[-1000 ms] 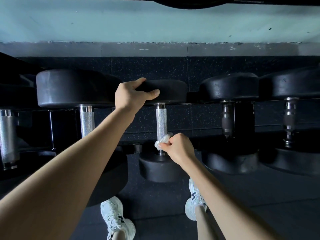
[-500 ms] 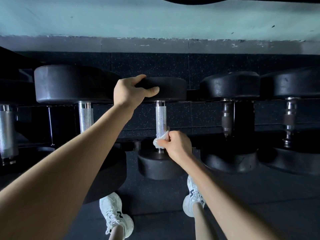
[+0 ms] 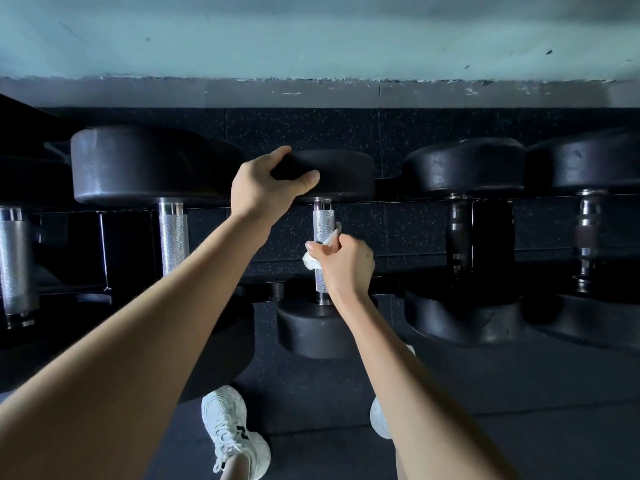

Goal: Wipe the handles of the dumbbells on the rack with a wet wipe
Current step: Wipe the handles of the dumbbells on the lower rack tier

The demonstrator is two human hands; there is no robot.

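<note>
A small black dumbbell point(image 3: 341, 171) lies on the rack in the middle, its knurled silver handle point(image 3: 323, 225) running toward me. My right hand point(image 3: 346, 263) grips a crumpled white wet wipe point(image 3: 330, 242) wrapped round the middle of that handle. My left hand point(image 3: 266, 187) grips the far head of the same dumbbell, thumb on the near face and fingers over the top. The near head point(image 3: 311, 329) sits below my right wrist.
A larger dumbbell point(image 3: 152, 164) with a silver handle point(image 3: 173, 237) lies to the left, and another handle point(image 3: 15, 265) at the far left edge. Two dark-handled dumbbells point(image 3: 464, 168) point(image 3: 588, 161) lie to the right. White sneakers point(image 3: 232, 431) stand on black rubber floor.
My right hand and the wipe slid up the handle from its near end to its middle. My left hand stayed on the far head.
</note>
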